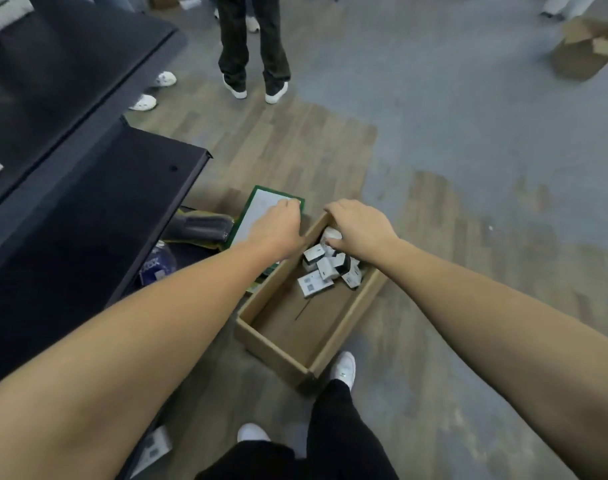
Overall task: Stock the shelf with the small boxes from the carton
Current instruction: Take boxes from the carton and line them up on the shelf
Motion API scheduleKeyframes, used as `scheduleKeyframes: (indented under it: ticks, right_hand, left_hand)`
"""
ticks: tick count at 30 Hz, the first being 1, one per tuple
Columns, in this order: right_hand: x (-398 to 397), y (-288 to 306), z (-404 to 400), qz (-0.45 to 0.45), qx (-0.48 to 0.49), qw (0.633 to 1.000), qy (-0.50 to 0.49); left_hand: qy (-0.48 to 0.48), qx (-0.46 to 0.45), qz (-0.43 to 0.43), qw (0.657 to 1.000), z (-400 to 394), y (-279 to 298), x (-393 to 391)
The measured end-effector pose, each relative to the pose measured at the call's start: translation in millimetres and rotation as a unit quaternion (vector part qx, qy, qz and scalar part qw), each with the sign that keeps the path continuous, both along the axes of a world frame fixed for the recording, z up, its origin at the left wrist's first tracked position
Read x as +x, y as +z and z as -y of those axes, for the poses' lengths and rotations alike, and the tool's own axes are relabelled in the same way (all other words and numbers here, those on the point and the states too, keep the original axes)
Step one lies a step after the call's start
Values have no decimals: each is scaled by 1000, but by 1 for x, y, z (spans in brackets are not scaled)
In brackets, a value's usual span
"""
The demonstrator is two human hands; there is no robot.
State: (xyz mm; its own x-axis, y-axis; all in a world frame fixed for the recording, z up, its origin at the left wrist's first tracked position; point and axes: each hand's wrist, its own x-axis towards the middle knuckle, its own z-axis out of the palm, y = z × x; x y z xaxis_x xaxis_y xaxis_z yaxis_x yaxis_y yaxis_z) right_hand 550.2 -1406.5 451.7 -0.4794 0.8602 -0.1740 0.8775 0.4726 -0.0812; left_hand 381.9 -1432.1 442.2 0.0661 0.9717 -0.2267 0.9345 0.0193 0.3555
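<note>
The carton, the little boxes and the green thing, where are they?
carton [261, 344], head view, near cardboard wall.
small boxes [311, 285], head view, top of nearest white box.
green-edged flat package [257, 211], head view, pale face.

Both arms reach down, left hand curled, right hand curled, knuckles up

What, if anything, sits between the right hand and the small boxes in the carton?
Nothing visible. The right hand is already down inside the open carton, on top of the small boxes piled at its far end. The left hand is outside the carton, beside its left wall.
</note>
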Motion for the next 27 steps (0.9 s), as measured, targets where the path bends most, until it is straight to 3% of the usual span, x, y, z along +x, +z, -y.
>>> scheduleKeyframes:
  ticks: [14,27]
  right_hand:
    - [93,-183,-106,-15,-99,993,-69]
    - [112,-519,-193,31,-151,985,-73]
  left_hand:
    - [24,-68,-6,997,-107,-167,72]
    - [-10,-120,-3,993,-175,-522,92]
